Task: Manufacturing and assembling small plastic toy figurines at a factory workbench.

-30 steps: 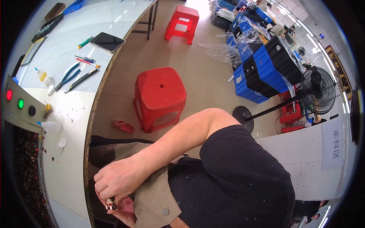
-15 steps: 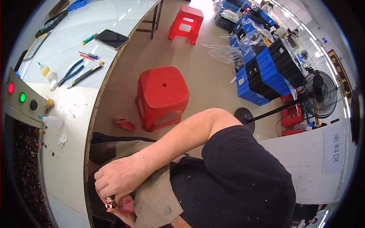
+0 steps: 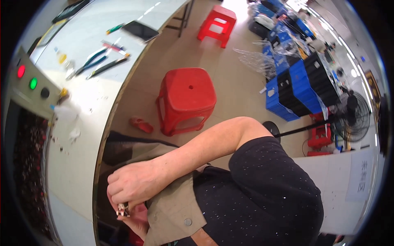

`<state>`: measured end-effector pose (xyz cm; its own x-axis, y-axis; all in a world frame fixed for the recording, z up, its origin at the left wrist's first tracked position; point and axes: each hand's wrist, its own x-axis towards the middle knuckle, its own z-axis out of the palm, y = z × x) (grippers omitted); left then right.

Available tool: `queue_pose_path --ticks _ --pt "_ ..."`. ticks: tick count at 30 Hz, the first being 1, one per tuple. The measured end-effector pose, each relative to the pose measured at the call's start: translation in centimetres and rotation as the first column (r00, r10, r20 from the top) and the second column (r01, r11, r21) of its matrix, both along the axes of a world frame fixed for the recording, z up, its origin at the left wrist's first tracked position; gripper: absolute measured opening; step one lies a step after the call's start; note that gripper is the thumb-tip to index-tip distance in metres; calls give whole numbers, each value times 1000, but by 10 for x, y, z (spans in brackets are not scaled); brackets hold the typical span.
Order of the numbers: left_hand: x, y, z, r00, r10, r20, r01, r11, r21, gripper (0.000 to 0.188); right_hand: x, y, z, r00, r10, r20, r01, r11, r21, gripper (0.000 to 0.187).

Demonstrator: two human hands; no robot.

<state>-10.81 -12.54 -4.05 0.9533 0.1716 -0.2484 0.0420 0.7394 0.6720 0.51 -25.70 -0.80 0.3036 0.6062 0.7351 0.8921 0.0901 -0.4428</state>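
My right hand (image 3: pixel 131 184) is low in the view, by my lap, with its fingers curled down onto a small metal part (image 3: pixel 122 210). Its bare forearm runs up to a bent elbow and a black sleeve. Just beneath it my left hand (image 3: pixel 137 219) is mostly hidden; its fingers close on the same small part from below. Both hands sit close to the curved edge of a white worktable (image 3: pixel 82 135). What the part is cannot be made out.
On the table lie pliers (image 3: pixel 92 57), a dark tool (image 3: pixel 108 65), a phone (image 3: pixel 139 29) and a grey control box (image 3: pixel 30 84) with red and green lamps. A red stool (image 3: pixel 186 100) stands beside me, another one farther off. Blue and black crates (image 3: pixel 295 86) and a floor fan (image 3: pixel 349 117) are at the right.
The hands stay together on the small part and barely shift. The view has tilted slightly, so the table and stool sit a little lower in the picture.
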Motion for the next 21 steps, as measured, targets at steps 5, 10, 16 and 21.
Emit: queue_pose_path --ticks 5,10,16,21 --pt "19 -2 2 983 -86 -164 101 991 89 63 8 -11 2 996 26 -90 -37 992 -123 21" --pt "23 -3 -3 977 -212 25 213 974 -82 90 8 -15 3 982 24 -187 -82 948 -308 31" --pt "12 -3 -6 953 -275 130 285 957 -60 90 4 -16 7 978 31 -204 -100 935 -340 34" --pt "13 -10 -7 940 -316 132 326 943 -62 89 4 -25 11 978 14 -207 -88 931 -355 36"
